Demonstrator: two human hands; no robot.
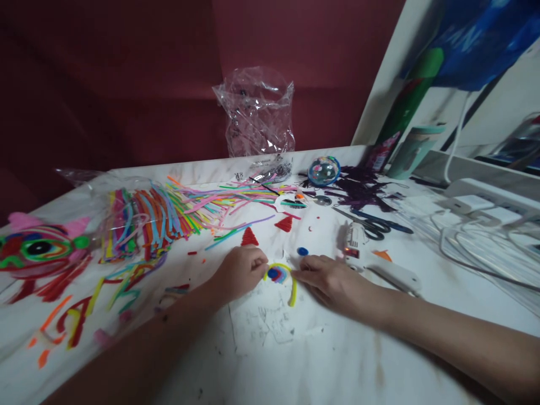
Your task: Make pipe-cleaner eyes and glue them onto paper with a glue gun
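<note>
A yellow pipe cleaner (293, 295) curves over a small coiled piece (276, 274) of blue, red and pale colours on the white tabletop. My left hand (242, 271) pinches its left end, fingers closed. On the other side my right hand (333, 281) has its fingers pressed together at the yellow strip, with the strip's tail hanging free towards me. A blue coiled disc (302, 251) lies just beyond my right fingertips. Two red triangles, one (249, 237) near my left hand and another (285, 224) farther back, rest flat. Faint pen marks (270, 323) show below the coil.
Bundles of coloured pipe cleaners (160, 219) spread at the left behind a decorated fish-like mask (40, 247). To the right are a glue gun (379, 267), scissors (367, 222), a clear ball (324, 170), purple shreds (363, 188) and a power strip (489, 202) with cables. A clear plastic bag (259, 118) stands behind.
</note>
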